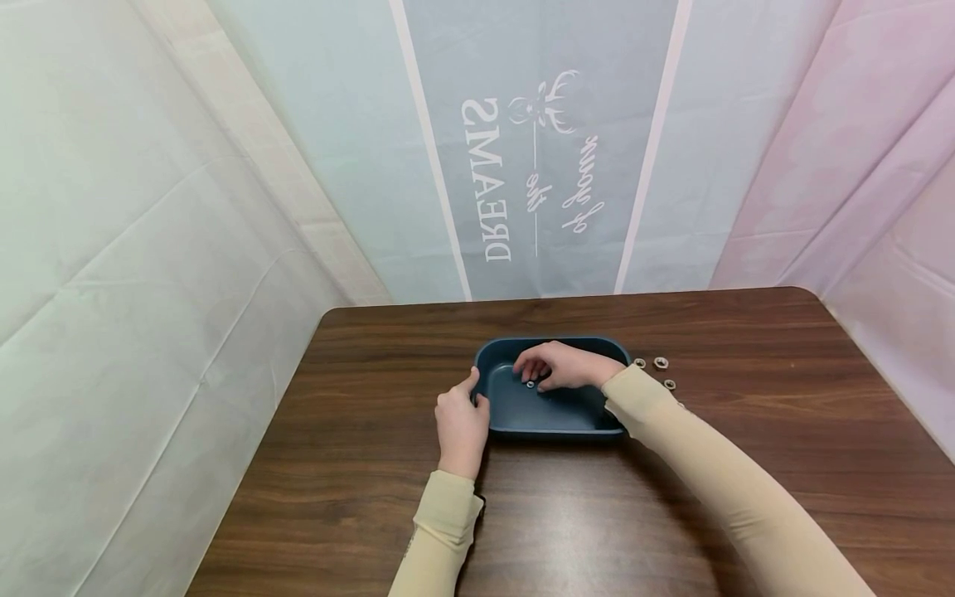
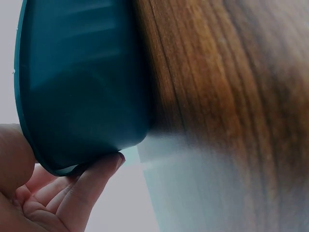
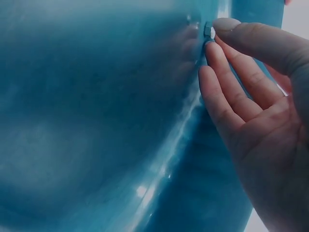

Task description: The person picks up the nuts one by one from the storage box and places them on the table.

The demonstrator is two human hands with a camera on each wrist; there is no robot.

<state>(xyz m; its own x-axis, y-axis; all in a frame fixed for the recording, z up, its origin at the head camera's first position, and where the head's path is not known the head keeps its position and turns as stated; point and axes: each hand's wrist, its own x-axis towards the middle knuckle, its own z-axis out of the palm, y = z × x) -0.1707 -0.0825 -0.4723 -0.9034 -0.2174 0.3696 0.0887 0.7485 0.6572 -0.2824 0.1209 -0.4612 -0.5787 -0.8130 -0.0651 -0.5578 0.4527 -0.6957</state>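
A dark blue rectangular tray [image 1: 555, 434] with raised walls sits on the brown wooden table. Its left end is gripped at the rim by my left hand [image 1: 461, 427]; in the left wrist view the thumb and fingers [image 2: 79, 198] lie on opposite sides of the wall. My right hand [image 1: 570, 366] reaches inside the tray, fingers bent loosely downward. A small metal nut [image 1: 530, 384] lies on the tray floor between its thumb and fingertips. In the right wrist view the nut [image 3: 209, 31] stands just off the thumb tip, with no clear pinch on it.
Several larger metal nuts [image 1: 661, 363] lie on the table just right of the tray, some partly behind the right sleeve [image 1: 701, 448]. Wooden tabletop [image 1: 373, 398] extends around the tray. A printed cloth [image 1: 545, 166] hangs behind the table's far edge, with pale sheets at both sides.
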